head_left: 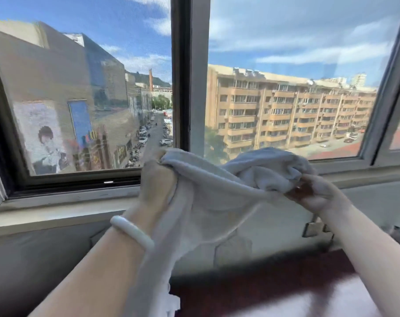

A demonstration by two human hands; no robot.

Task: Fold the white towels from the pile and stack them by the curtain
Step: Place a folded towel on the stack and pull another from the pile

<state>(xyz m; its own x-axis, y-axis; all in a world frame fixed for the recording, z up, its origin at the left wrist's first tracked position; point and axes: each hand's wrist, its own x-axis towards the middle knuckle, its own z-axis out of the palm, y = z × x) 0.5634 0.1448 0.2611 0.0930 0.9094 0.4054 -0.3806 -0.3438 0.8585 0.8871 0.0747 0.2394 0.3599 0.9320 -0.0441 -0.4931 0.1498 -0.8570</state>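
Left grip (159,179): clamped around one upper corner of the white towel (208,202), with the fingers curled and the corner bunched above the fist.
Right grip (315,193): closed in a pinch on the opposite, bunched end of the towel; the fingertips are blurred.
White towel: held in the air between both grips, in front of the window. It sags in the middle, and a long part hangs past the left forearm to the lower edge of the view.
Bangle (131,232): a pale ring is worn on the left wrist, just beside the hanging cloth.
Blocked view: the middle of the window sill (57,213) and the wall below it are covered by the towel and both hands.
Metal bracket (311,228): seen on the wall under the right wrist, partly hidden by the forearm.
Dark red surface (263,284): spread below the arms and blurred, so what it is cannot be told.
Window frame (189,88): a thick upright bar stands behind the towel.
Outside: a tan apartment block (286,110) is seen to the right, and a street with parked cars (153,133) in the centre.
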